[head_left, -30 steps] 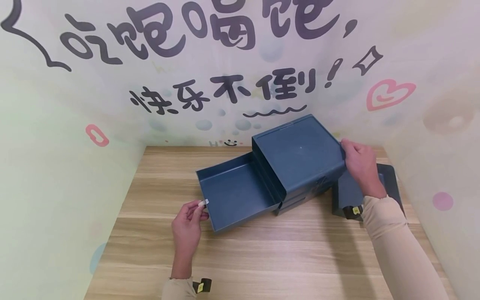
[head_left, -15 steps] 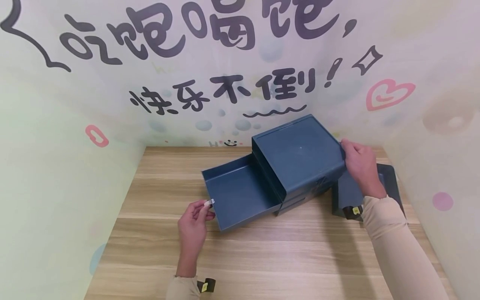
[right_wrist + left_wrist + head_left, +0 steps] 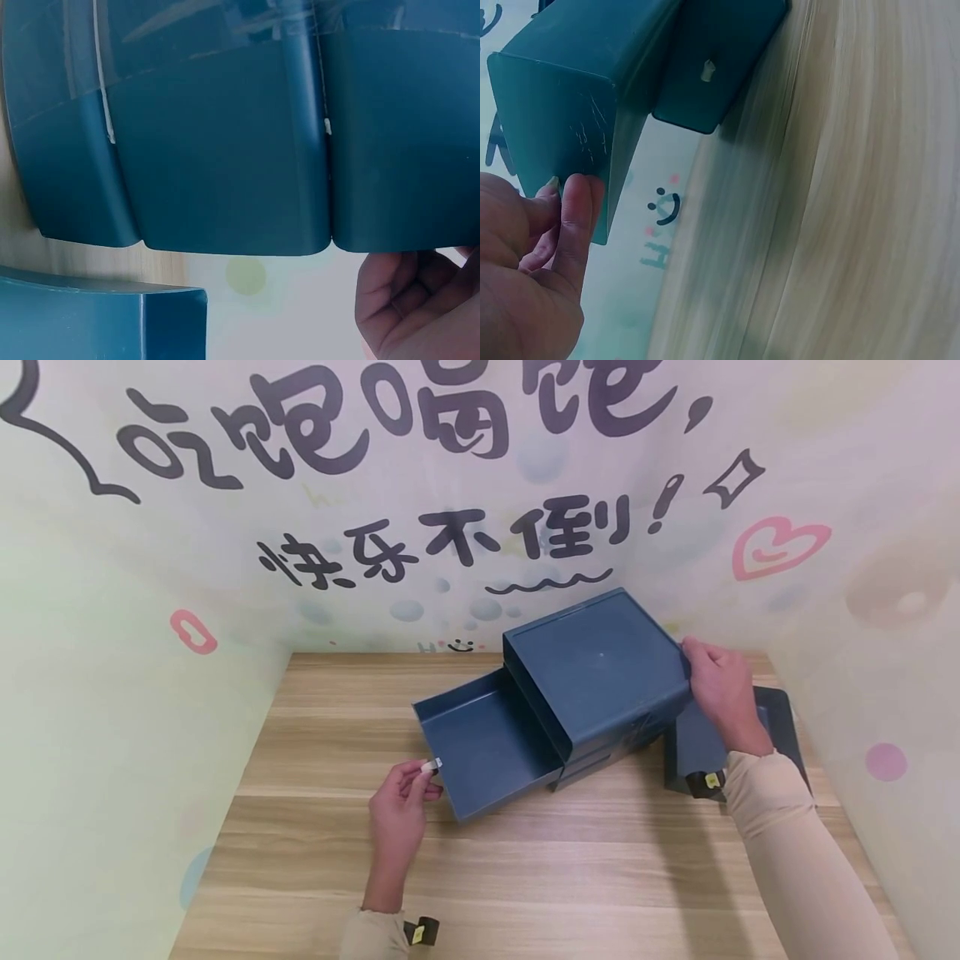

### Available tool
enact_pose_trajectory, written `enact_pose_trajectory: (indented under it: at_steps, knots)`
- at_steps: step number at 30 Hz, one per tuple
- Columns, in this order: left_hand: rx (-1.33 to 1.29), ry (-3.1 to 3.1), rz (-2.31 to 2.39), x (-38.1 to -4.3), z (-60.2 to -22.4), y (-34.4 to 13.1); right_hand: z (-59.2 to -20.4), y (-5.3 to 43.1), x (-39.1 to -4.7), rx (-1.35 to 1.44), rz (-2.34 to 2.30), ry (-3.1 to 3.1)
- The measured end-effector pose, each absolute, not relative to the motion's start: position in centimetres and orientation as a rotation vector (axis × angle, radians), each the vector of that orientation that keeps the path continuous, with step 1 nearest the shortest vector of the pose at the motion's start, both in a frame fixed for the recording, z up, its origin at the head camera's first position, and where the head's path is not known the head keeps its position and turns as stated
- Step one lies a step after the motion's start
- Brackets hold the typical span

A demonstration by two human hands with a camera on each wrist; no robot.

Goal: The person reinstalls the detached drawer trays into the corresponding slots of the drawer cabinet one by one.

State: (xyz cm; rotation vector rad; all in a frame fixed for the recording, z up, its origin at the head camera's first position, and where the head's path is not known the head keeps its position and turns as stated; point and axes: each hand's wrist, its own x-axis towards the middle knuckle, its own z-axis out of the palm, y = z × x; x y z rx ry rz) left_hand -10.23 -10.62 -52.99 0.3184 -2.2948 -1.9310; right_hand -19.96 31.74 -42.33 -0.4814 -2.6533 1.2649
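Note:
A dark blue drawer cabinet (image 3: 600, 668) stands angled on the wooden table. Its top drawer (image 3: 487, 752) is pulled partway out to the left, and nothing lies inside it. My left hand (image 3: 401, 810) pinches the small pale knob (image 3: 432, 765) on the drawer front (image 3: 555, 112) between thumb and fingers. A lower drawer with its own pale knob (image 3: 708, 70) shows in the left wrist view. My right hand (image 3: 722, 689) grips the cabinet's right rear top edge. In the right wrist view, curled fingers (image 3: 382, 300) are at the edge of the stacked cabinet sections (image 3: 217, 150).
A separate dark blue open bin (image 3: 780, 718) sits on the table at the right, partly behind my right wrist. Walls with printed black writing enclose the wooden table (image 3: 525, 885) at the back and both sides. The cabinet's far corner is close to the back wall.
My left hand has moved right, sliding the top drawer a little farther into the cabinet. My right hand and the cabinet body have stayed in place.

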Motion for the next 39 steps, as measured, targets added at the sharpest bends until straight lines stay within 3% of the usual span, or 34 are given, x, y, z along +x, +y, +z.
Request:
enact_pose_trajectory:
  at_steps: [12, 26, 39]
  knots:
    - [0.296, -2.269, -1.956, -10.4, -53.4, -9.8, -42.4, 31.7, -19.9, -0.497, 1.280, -2.656]
    - [0.304, -2.293, -2.018, -10.0, -50.9, -8.2, -42.6, 31.8, -20.0, -0.493, 1.280, -2.646]
    - [0.264, -2.228, -2.023, -11.0, -54.0, -7.9, -42.4, 31.7, -20.0, -0.481, 1.283, -2.626]
